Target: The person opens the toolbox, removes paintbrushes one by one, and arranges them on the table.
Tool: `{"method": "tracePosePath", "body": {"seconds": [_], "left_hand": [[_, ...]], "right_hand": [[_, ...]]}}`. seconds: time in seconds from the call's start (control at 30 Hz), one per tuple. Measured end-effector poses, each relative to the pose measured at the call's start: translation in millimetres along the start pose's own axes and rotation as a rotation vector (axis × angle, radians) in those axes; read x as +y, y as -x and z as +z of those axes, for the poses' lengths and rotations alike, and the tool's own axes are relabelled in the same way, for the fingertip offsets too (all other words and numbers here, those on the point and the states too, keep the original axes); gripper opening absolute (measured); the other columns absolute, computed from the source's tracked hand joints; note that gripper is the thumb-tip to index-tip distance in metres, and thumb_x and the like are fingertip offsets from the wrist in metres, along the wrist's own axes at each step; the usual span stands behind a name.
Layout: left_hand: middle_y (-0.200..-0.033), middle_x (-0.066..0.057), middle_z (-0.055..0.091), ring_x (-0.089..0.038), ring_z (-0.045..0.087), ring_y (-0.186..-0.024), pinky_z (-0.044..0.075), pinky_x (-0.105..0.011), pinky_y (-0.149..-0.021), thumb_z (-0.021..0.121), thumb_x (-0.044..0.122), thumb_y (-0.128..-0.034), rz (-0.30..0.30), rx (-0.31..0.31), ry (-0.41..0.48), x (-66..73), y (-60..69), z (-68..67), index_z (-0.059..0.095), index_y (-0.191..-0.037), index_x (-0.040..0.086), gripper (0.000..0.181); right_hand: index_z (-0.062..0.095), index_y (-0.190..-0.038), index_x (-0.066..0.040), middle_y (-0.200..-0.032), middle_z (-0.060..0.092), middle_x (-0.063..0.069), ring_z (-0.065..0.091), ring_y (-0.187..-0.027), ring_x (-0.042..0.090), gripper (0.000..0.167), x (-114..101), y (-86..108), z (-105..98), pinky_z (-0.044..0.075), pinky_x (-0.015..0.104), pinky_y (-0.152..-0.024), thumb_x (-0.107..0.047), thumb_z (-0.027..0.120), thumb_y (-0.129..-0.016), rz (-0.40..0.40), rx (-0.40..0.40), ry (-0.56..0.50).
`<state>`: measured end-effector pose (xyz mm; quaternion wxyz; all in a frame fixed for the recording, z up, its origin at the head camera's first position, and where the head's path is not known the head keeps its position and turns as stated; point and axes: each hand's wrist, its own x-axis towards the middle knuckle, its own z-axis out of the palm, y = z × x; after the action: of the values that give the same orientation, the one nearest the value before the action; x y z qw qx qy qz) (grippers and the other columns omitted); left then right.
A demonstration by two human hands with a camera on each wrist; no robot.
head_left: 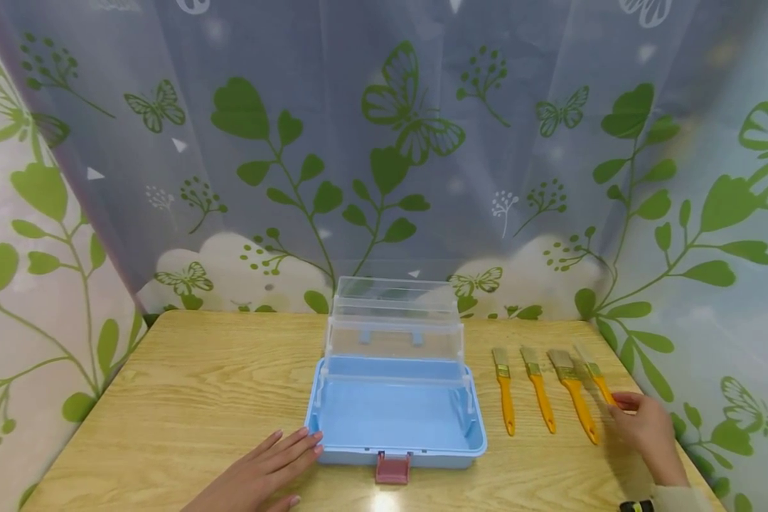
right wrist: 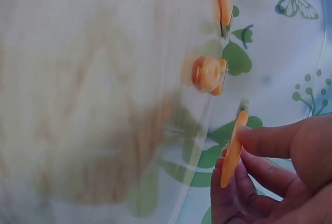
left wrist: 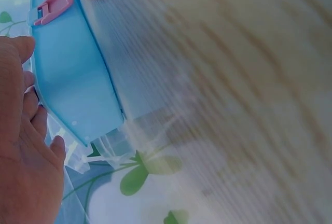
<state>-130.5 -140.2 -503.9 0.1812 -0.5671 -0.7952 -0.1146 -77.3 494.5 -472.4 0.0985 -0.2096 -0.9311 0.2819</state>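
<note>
At the right end of the table my right hand [head_left: 646, 427] pinches the orange handle of a paintbrush [head_left: 601, 384] between thumb and fingers. The right wrist view shows this paintbrush [right wrist: 236, 149] tilted, its handle between the thumb and the fingers. Three more paintbrushes [head_left: 540, 391] with orange handles lie side by side to its left. My left hand [head_left: 262, 473] rests its fairly straight fingers against the front left corner of a light blue plastic box [head_left: 397, 412]. In the left wrist view, those fingers lie along the side of the box [left wrist: 72, 73].
The box's clear lid [head_left: 397, 313] stands raised at the back, and a pink latch [head_left: 393, 468] hangs at the front. Beneath everything is a wooden table [head_left: 230, 384]. A leaf-and-butterfly patterned curtain [head_left: 422, 178] hangs behind the table and along its sides.
</note>
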Motion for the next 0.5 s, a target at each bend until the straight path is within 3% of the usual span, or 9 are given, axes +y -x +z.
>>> {"method": "tracePosePath", "body": {"seconds": [0.27, 0.5], "left_hand": [[-0.167, -0.001, 0.030, -0.008, 0.006, -0.157, -0.004, -0.019, -0.124, 0.070, 0.033, -0.0965, -0.004, 0.004, -0.009, 0.2, -1.4, -1.1, 0.038, -0.158, 0.008, 0.074], [-0.168, 0.000, 0.028, -0.007, 0.005, -0.157, -0.005, -0.019, -0.124, 0.070, 0.033, -0.0969, -0.001, 0.002, -0.010, 0.2, -2.2, -1.8, 0.037, -0.158, 0.008, 0.074]], "right_hand": [[0.063, -0.116, 0.020, -0.097, 0.073, 0.027, 0.064, -0.064, 0.011, 0.038, 3.5, 0.2, -4.4, 0.050, 0.027, -0.057, -0.011, 0.066, -0.093, 0.059, -0.062, 0.000], [0.069, -0.110, 0.015, -0.087, 0.075, 0.019, 0.059, -0.066, 0.011, 0.035, 8.3, 0.2, -4.5, 0.045, 0.029, -0.059, -0.014, 0.070, -0.090, 0.046, -0.038, 0.035]]}}
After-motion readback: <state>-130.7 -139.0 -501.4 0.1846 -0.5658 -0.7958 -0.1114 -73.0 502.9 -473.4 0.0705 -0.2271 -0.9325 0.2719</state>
